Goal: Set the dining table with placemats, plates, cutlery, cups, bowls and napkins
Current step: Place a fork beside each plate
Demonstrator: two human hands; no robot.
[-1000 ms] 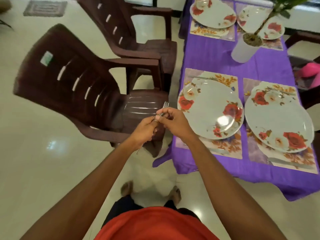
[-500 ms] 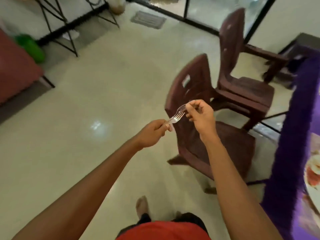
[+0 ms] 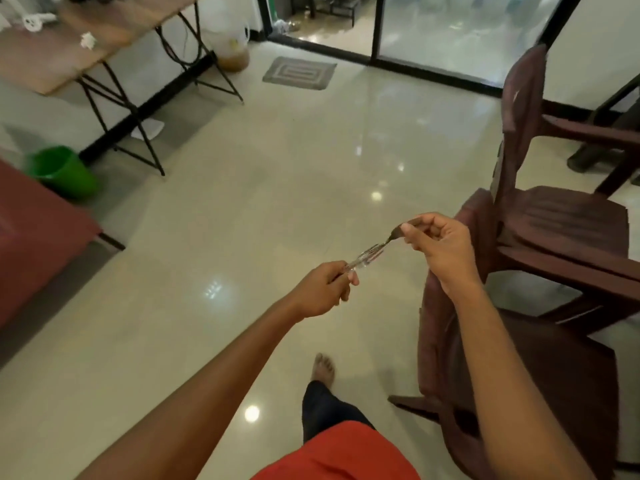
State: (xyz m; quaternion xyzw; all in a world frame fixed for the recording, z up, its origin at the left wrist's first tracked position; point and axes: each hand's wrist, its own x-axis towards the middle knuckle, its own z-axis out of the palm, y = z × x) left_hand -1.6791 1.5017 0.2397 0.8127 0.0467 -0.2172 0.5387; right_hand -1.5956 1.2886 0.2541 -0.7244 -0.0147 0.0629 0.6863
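Note:
My left hand grips a bunch of metal cutlery by the handles, with fork tines and a spoon bowl pointing up and right. My right hand pinches the end of one piece of that bunch between thumb and fingers, just right of the left hand. Both hands are held out over the bare floor. The dining table, plates and placemats are out of view.
Two dark brown plastic chairs, one near and one farther back, stand close on my right. A folding wooden table is at the far left, with a green bucket below it. A maroon surface juts in at left. Glass doors and a grey mat lie ahead.
I have turned left, away from the purple dining table, which has left the view. My hands have drawn slightly apart, the right one pulling at one piece of the cutlery.

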